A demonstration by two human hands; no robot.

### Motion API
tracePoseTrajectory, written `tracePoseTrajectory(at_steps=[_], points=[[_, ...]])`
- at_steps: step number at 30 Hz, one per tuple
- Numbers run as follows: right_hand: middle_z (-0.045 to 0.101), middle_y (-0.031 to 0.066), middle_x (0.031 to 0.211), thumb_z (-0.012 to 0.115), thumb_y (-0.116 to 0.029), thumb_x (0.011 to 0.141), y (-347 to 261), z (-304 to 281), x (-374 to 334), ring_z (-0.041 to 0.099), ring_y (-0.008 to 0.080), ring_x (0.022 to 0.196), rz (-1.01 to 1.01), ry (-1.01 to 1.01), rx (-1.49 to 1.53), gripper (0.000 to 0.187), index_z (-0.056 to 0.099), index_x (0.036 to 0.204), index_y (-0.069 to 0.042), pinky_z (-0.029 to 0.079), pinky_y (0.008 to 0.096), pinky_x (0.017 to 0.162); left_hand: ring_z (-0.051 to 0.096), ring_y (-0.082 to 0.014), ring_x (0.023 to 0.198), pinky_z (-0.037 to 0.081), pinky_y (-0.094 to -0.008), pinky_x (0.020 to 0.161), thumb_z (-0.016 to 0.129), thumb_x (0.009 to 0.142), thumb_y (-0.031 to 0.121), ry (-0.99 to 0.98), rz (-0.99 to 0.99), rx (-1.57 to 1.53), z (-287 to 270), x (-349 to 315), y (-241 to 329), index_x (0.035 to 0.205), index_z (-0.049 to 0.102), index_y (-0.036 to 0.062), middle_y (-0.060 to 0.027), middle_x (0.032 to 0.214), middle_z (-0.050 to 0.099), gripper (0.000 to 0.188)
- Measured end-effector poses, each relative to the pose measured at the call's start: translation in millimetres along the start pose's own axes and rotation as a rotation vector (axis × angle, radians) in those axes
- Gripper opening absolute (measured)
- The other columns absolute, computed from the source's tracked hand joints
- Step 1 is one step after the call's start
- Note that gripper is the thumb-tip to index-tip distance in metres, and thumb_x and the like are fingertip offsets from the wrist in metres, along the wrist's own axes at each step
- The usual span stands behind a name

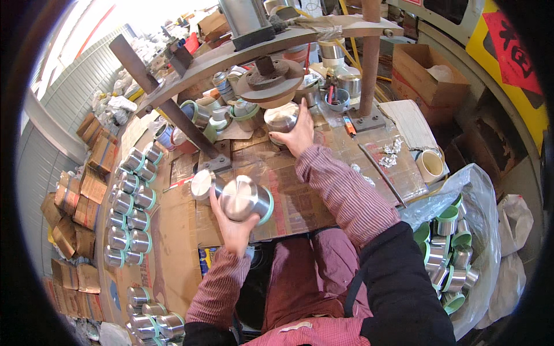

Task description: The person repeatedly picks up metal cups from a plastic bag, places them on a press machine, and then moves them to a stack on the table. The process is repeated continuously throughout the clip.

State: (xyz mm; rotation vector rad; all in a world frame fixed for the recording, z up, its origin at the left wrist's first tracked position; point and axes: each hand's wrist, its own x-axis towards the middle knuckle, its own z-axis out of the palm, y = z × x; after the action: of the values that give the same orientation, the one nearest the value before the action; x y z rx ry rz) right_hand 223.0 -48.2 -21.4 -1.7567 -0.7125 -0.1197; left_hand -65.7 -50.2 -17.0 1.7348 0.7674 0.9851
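My left hand grips a shiny steel cup with a mint-green rim, thumb and fingers round its side, close to the table's near edge. Just left of it, by my fingertips, is a smaller steel piece; whether I touch it I cannot tell. Farther away, my right hand is closed round a second steel cup, its bottom facing up. That cup sits right below the round press head; a gap between them is hard to make out.
Rows of steel cups with green rims line the left side. A plastic bag of cups is at right. The press posts flank the work spot. A metal rod, a beige cup and a cardboard box lie rightward.
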Motion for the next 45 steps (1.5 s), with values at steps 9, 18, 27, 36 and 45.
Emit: tracePoseTrajectory(at_steps=[9,18,27,36,45], points=[[0.042,0.0199,0.148,0.093,-0.016,0.065,-25,-88,-75,0.047,0.0301,0.134,0.176,0.021,0.751,0.118,0.021,0.158,-0.001,0.038,0.0395,0.115,0.045,-0.0314,0.133,0.039,-0.043,0.114,0.085,0.067,-0.005,0.172,0.148,-0.163,81,110,9,0.162,0.004,0.0126,-0.0202,0.149,0.037,0.126],[0.033,0.0144,0.158,0.089,-0.011,0.063,-5,-266,-226,0.037,0.0303,0.144,0.133,0.325,0.276,0.118,0.022,0.161,-0.007,0.031,0.0437,0.119,0.052,-0.0298,0.132,0.04,-0.0372,0.114,0.093,0.062,0.008,-0.087,0.164,-0.104,184,185,-40,0.16,0.005,0.0013,-0.0207,0.146,0.049,0.132],[0.033,0.0143,0.16,0.071,-0.002,0.083,49,-399,-301,0.033,0.03,0.147,0.352,0.743,-0.224,0.083,0.034,0.157,-0.005,0.026,0.0432,0.121,0.027,-0.0397,0.146,0.021,-0.0476,0.122,0.079,0.079,0.021,-0.074,0.204,0.284,133,95,-15,0.159,0.02,0.0012,-0.0263,0.157,0.029,0.101],[0.056,0.0122,0.12,0.064,0.005,0.084,63,-418,-329,0.053,0.0273,0.116,0.124,0.467,-0.451,0.025,0.055,0.106,-0.003,0.04,0.0407,0.104,0.041,-0.0314,0.136,0.029,-0.0422,0.117,0.069,0.086,0.016,-0.15,0.211,-0.016,57,-60,12,0.143,0.047,0.0029,-0.0153,0.142,0.046,0.062],[0.033,-0.0035,0.065,0.065,0.012,0.086,9,-227,-306,0.029,0.0062,0.062,0.258,0.055,0.345,0.045,0.031,0.067,-0.01,0.026,0.024,0.058,0.054,-0.023,0.095,0.041,-0.0352,0.092,0.06,0.088,0.007,-0.054,0.152,0.267,-37,-146,9,0.086,0.069,0.0027,-0.0081,0.091,0.06,0.011]])
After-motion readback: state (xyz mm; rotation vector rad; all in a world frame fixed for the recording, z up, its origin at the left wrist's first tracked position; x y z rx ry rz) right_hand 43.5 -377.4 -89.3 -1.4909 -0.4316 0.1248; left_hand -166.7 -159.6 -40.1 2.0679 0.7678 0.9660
